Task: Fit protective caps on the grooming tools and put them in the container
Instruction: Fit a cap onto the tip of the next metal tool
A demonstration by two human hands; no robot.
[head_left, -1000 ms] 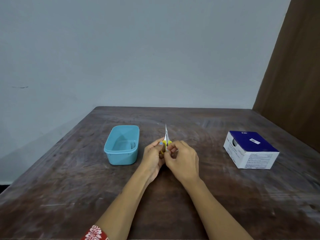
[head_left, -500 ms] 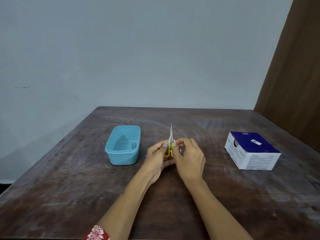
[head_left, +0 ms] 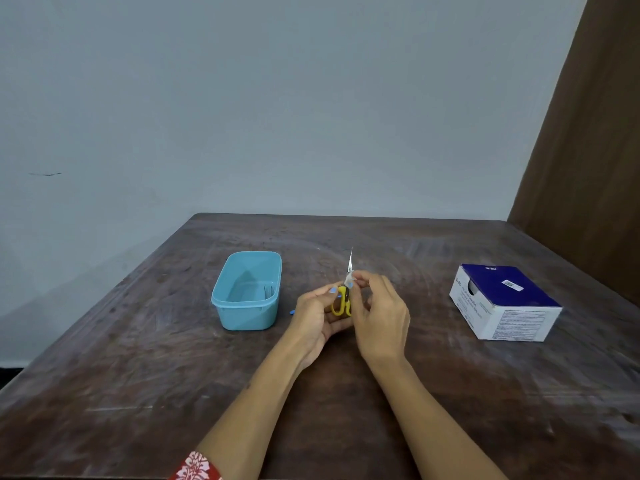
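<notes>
Together two hands [head_left: 349,313], one scissors [head_left: 344,299], one container [head_left: 242,313]

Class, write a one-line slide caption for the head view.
Both hands, left and right, hold yellow-handled scissors beside a blue container.

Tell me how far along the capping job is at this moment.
Done: nothing clearly; the tub may hold one small item, too unclear to name. In hand: left hand grips the yellow-handled scissors; right hand pinches near the blade base, tip bare. Left: cap it and drop it in the tub.
</notes>
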